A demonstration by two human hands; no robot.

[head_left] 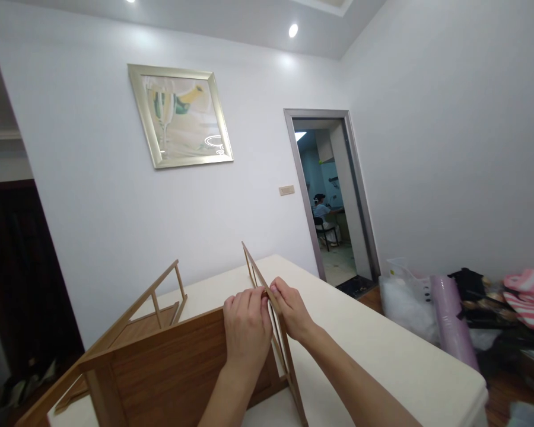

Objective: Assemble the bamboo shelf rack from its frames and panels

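A wooden shelf unit (169, 362) lies on its side on a white table (382, 350). Its slatted side frame (258, 279) sticks up at the right end of the brown panel. My left hand (247, 329) rests on the panel's top edge, fingers curled and pressed against that frame. My right hand (291, 308) pinches the same frame rail from the right side. Both hands meet at the joint between panel and frame. A second railed side frame (160, 296) stands at the shelf's far left.
A framed picture (180, 115) hangs on the white wall. An open doorway (331, 196) at the back shows another person seated in a far room. Plastic bags, a purple roll (451, 320) and striped fabric are piled at the right. A dark opening lies at left.
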